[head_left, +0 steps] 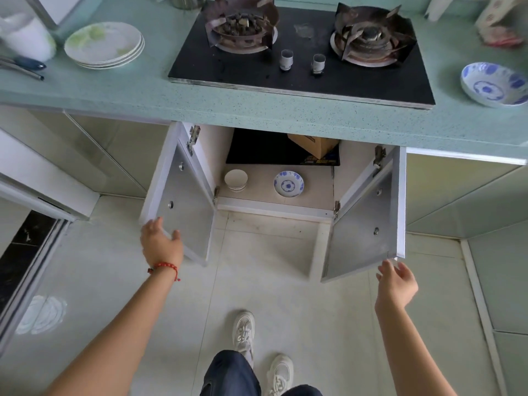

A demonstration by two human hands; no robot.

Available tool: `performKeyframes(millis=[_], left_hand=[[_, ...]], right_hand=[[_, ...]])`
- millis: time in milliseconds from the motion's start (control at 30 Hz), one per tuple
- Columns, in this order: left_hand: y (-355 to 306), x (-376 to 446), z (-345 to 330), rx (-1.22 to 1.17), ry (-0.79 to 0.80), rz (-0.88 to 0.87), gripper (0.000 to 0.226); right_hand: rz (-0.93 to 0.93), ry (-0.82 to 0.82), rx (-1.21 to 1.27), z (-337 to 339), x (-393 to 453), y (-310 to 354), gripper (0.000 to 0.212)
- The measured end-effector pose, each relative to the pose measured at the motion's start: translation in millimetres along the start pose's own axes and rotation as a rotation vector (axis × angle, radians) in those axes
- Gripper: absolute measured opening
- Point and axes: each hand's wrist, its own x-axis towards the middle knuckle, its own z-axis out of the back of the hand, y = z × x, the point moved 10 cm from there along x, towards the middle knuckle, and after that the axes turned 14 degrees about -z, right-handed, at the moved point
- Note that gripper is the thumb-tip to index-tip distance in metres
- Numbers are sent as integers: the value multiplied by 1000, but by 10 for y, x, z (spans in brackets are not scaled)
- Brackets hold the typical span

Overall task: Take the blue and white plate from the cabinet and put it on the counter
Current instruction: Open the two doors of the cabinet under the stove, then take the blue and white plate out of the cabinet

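A small blue and white plate point(288, 184) lies on the floor of the open cabinet point(274, 200) under the stove. Both cabinet doors stand wide open. My left hand point(161, 244) rests against the lower edge of the left door point(183, 204), thumb on its inner face, fingers behind it. Just below the bottom corner of the right door point(368, 224) hovers my right hand point(395, 282), fingers spread and holding nothing. The green counter point(257, 107) runs above the cabinet.
A white stack of small dishes point(236, 180) sits left of the plate; a cardboard box point(314, 145) lies deeper in. On the counter: a gas stove point(303, 52), stacked plates point(104, 45) at left, a blue and white bowl point(494, 84) at right. My feet point(244, 332) stand on the tiled floor.
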Motion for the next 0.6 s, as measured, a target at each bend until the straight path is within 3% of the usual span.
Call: performKeyframes(millis=[167,300,433,600], left_hand=[[-852,-597,-402,42,268,-356,42],[-1206,-809,-646,159,381,-548,44],[-1361,-624,-827,273,412,-673,46],[-1432,-167,-1215,334,496,-765,50]], right_hand=[[303,157,-416,-250,-579,26,31],[564,240,-726,-531,-897,64,39],[630,278,-917,-893,-862,108,44],[601,271,-964,-1418,-696,249,46]])
